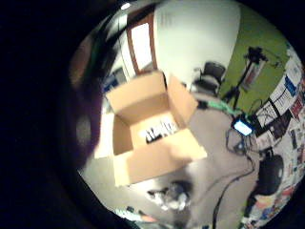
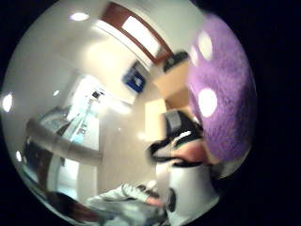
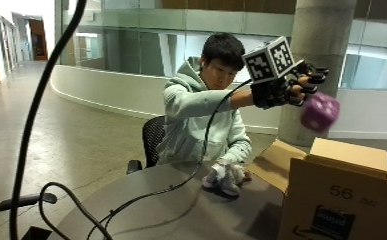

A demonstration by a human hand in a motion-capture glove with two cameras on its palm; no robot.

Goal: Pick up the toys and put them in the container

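Note:
In the outside view my gloved right hand (image 3: 287,89) is raised at head height over the open cardboard box (image 3: 339,192). Its fingers (image 3: 315,75) are spread and none wraps anything. A purple plush die with white dots (image 3: 320,111) hangs blurred just below and beyond the fingertips, above the box flaps. The die (image 2: 221,94) looms close to the palm. Seen from above, the box (image 1: 152,138) holds something black and white (image 1: 159,131). A grey and white plush toy (image 3: 225,178) lies on the table (image 3: 166,210) beside the box, under the person's bare hand (image 3: 238,172).
The grey plush (image 1: 174,196) lies just outside the box's near flap. A black chair (image 3: 152,136) stands behind the person and a concrete column (image 3: 319,45) behind the box. Thick black cables (image 3: 40,125) hang across the near left.

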